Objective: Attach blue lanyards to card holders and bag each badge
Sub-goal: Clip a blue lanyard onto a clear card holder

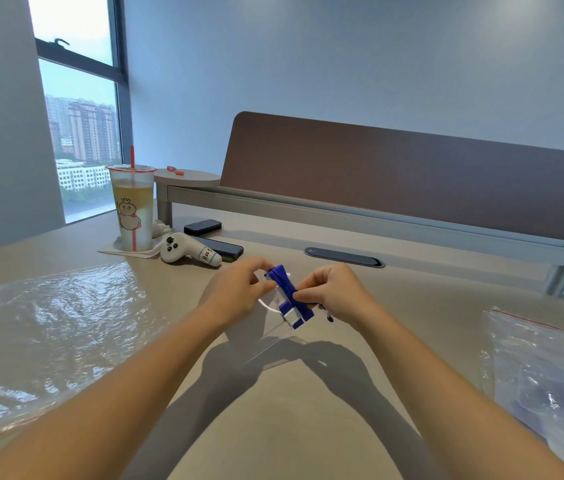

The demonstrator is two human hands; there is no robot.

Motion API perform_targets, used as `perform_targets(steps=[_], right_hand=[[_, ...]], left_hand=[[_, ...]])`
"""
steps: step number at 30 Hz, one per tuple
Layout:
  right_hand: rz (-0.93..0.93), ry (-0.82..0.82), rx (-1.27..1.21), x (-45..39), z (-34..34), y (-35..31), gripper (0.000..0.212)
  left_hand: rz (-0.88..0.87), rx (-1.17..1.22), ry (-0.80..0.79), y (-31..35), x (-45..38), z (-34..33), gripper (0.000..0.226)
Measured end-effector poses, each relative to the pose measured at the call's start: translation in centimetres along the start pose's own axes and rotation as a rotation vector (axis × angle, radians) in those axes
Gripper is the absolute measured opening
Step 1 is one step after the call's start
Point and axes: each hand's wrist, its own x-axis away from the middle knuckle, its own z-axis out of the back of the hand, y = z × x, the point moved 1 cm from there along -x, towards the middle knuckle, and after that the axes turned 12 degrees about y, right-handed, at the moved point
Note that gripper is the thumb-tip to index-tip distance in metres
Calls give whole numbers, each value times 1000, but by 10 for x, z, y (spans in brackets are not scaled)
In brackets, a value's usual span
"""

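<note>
Head view, both hands' fingers pinching blue lanyard (289, 289), controller (188, 251) labelled "Hoos"

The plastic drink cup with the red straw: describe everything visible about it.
The tall clear plastic drink cup stands upright at the far left of the beige table, near the window. A sealed film lid covers it, pierced by a red straw that runs down inside. It holds pale yellow-green liquid, about three-quarters full, and bears a printed cartoon figure with a crown. It rests on a white napkin; a white handheld controller lies just to its right. Neither hand touches it.
</note>
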Motion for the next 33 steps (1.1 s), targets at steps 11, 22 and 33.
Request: perform_targets(steps=[11, 22, 33], right_hand=[[216, 100, 145, 7, -3, -3, 20], [18, -143, -185, 9, -11, -4, 32], [53, -99, -370, 24, -56, -23, 20]], left_hand=[[-30, 37, 0, 5, -2, 8, 33], [-94, 106, 24, -1, -1, 19, 31], [55, -44, 118, -29, 18, 56, 32]])
